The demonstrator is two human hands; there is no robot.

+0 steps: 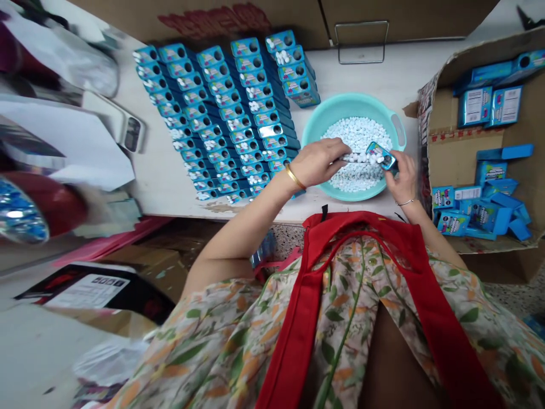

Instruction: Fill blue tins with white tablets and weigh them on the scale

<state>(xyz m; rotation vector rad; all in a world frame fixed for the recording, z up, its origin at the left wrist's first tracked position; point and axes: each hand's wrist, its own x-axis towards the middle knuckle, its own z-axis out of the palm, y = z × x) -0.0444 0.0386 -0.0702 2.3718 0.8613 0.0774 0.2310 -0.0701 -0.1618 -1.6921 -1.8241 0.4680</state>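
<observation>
My right hand grips a small blue mint tin, tilted over the bowl, with white mints at its opening. My left hand is closed on the end of a narrow scoop carrying a row of white mints; its far end meets the tin's mouth. Below both hands sits a turquoise plastic bowl with a side handle. Loose white mints cover the bottom of the bowl. The fingers of my left hand partly hide the scoop.
Left of the bowl stand several rows of upright blue tins, many with mints on top. At right, a cardboard box holds blue cartons. A wire loop stands behind the bowl. A white device lies farther left.
</observation>
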